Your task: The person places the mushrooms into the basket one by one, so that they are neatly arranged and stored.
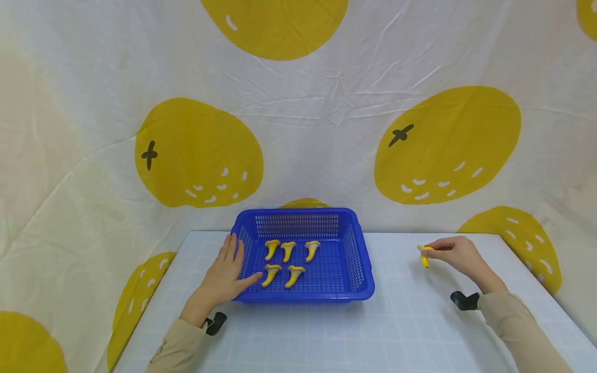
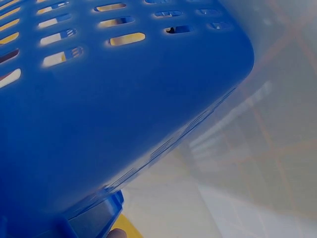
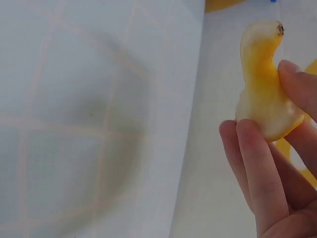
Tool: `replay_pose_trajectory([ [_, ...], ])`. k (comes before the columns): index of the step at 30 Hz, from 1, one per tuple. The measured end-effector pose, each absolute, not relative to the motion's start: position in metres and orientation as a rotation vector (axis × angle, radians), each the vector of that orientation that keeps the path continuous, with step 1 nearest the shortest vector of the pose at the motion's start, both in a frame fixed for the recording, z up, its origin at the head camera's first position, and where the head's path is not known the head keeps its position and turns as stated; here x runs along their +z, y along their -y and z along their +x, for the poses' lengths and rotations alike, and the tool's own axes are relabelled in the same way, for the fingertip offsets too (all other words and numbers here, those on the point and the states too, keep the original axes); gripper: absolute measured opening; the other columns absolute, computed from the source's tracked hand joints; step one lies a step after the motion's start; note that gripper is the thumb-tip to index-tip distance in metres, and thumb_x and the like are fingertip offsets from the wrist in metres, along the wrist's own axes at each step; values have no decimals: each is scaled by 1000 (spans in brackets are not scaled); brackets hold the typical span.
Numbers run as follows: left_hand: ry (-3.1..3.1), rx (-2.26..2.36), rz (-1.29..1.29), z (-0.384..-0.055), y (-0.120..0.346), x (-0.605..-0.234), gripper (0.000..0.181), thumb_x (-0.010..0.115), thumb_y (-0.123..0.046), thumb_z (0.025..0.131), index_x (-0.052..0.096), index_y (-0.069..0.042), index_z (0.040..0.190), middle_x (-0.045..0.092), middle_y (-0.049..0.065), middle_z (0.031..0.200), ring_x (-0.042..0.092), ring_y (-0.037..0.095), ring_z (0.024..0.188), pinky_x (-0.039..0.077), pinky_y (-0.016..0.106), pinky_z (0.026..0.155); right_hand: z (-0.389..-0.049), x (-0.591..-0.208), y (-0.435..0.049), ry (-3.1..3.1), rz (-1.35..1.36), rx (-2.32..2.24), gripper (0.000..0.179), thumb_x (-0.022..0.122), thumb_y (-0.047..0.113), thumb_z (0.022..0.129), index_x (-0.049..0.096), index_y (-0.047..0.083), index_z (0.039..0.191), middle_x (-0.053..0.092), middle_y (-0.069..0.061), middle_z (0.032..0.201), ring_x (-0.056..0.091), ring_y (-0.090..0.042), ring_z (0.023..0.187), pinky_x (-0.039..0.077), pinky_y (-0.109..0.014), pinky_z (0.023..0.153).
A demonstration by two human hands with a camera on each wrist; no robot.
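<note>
My left hand (image 1: pixel 223 277) rests on the left rim of a blue plastic basket (image 1: pixel 303 297), fingers straight and thumb spread over the near left corner. Inside the basket lie several yellow mushrooms (image 1: pixel 296 275) in two rows, pale caps towards the back and stems towards me. To the right of the basket, above the table, my right hand (image 1: pixel 459 256) pinches another yellow mushroom (image 3: pixel 267 84) between thumb and fingers. Its narrow stem end has a dark tip in the right wrist view. The left wrist view shows the basket's slotted outer wall (image 2: pixel 124 99) close up; that hand is nearly all hidden there.
The basket stands towards the back of a table (image 1: pixel 396 331) with a pale checked cover. Behind it hangs a white cloth (image 1: pixel 322 155) printed with large yellow fruit. A black wrist-worn piece (image 1: pixel 216 324) shows by the left cuff, and another (image 1: pixel 464 300) by the right.
</note>
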State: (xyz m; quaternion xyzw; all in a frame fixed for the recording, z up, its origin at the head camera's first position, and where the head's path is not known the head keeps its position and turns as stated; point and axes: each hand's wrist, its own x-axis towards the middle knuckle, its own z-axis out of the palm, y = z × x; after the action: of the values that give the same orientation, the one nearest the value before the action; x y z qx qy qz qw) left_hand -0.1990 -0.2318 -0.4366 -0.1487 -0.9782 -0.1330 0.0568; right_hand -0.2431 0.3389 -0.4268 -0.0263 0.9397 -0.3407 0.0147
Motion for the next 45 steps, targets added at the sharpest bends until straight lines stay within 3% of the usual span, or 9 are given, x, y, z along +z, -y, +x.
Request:
replay_pose_trajectory([
  [9, 2960, -401, -455, -199, 232, -436, 102, 55, -61, 92, 18, 13, 152, 3, 33, 160, 2, 47, 148, 22, 60, 114, -247, -411, -310, -2936, -178, -1191, 44, 79, 47, 83, 76, 7, 99, 73, -5, 95, 63, -23, 87, 52, -34, 78],
  [20, 2971, -418, -447, -199, 232, -439, 104, 54, -63, 92, 16, 12, 153, 1, 31, 161, 3, 47, 148, 22, 60, 115, -247, -399, -278, -2939, -226, -1285, 46, 78, 48, 83, 73, 6, 102, 72, -6, 94, 63, -23, 85, 52, -34, 78],
  [31, 2963, -418, -451, -198, 232, -438, 103, 54, -63, 92, 18, 13, 152, 2, 32, 161, 2, 47, 148, 22, 60, 115, -249, -388, -246, -2928, -356, -1387, 40, 79, 43, 83, 73, 8, 102, 72, -6, 95, 65, -23, 84, 55, -26, 76],
  [45, 2968, -416, -446, -198, 231, -437, 103, 56, -62, 92, 18, 13, 152, 3, 32, 160, 2, 47, 148, 21, 60, 115, -260, -375, -199, -2840, -481, -1478, 32, 82, 36, 82, 75, 9, 98, 70, -5, 91, 64, -24, 79, 55, -34, 75],
])
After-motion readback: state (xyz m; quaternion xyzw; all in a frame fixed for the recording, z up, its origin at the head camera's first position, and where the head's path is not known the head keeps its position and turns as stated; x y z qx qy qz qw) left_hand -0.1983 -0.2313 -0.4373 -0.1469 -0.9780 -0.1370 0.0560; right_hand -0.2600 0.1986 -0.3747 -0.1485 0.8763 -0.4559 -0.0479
